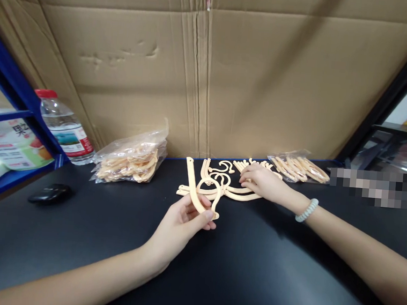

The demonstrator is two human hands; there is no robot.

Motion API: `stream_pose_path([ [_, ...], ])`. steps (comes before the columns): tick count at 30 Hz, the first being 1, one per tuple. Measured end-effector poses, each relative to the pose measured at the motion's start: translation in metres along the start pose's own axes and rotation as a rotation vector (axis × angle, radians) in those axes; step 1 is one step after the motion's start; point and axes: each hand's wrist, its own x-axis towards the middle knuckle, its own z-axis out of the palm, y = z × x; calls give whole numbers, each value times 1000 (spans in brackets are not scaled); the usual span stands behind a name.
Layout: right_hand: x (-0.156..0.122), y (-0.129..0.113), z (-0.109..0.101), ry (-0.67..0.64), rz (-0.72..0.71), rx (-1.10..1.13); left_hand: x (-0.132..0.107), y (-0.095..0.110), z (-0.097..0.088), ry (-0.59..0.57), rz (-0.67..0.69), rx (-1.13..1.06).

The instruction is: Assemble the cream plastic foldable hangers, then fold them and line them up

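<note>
My left hand pinches a cream plastic hanger piece, a curved arm with a hook loop, lifted just above the black table. My right hand reaches further back and rests with curled fingers on a loose pile of cream plastic parts, arms and hooks, lying near the table's far edge. Its fingertips touch short straight pieces in the pile; whether they grip one is hidden. A pale bead bracelet circles my right wrist.
A clear bag of cream parts lies at the back left, another clear bag at the back right. A water bottle and a black mouse-like object are at left by blue shelving. A cardboard wall stands behind.
</note>
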Motion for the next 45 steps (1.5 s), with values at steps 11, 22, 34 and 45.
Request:
stream_pose_path([
  [11, -1, -1, -9, 365, 346, 471, -1, -2, -2, 8, 11, -35],
  [22, -9, -65, -18, 479, 525, 1076, -1, -4, -7, 7, 21, -87],
  [34, -20, -100, -1, 200, 663, 1485, 0, -6, -10, -31, 16, -84],
  [45, -20, -104, 11, 33, 362, 1251, 0, -4, -11, -109, 9, -123],
])
